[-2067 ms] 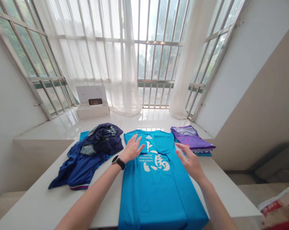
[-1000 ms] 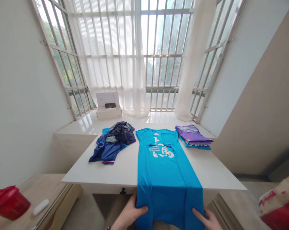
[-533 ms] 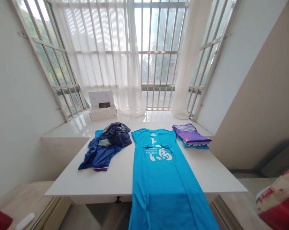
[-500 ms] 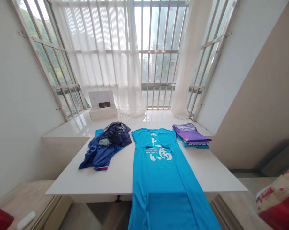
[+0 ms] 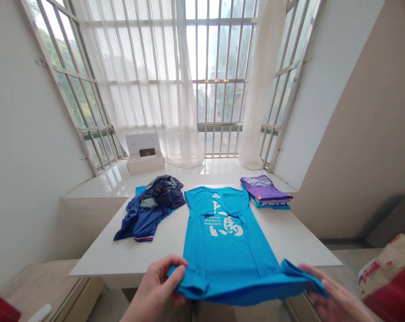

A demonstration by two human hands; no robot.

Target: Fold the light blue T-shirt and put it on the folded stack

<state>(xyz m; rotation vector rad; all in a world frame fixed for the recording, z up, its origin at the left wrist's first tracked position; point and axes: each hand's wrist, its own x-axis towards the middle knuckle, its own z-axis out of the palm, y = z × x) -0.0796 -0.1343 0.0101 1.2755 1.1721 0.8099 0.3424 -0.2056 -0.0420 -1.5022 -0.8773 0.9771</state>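
A bright blue T-shirt [image 5: 229, 255] with white printed lettering lies on the white table [image 5: 121, 259], its sides folded inward and its collar end toward the window. Its lower end is lifted off the table's front edge and stretched between both hands. My left hand [image 5: 167, 279] pinches the left corner of the hem between thumb and fingers. My right hand [image 5: 326, 290] grips the right corner, where the cloth curls up; that hand is slightly blurred and its fingertips are partly behind the fabric.
Left of the shirt lies a crumpled heap of dark blue clothes [image 5: 151, 205]. A folded stack with a purple garment [image 5: 266, 188] on top sits at the right. Behind, a white box [image 5: 145, 163] holding a phone [image 5: 147, 152] stands on the sill. A red-and-tan bag [image 5: 390, 273] is at right.
Both hands have come into view from below and hold the shirt's lower end. The hem, which hung down over the front edge, is raised and folded upward. The view has shifted slightly.
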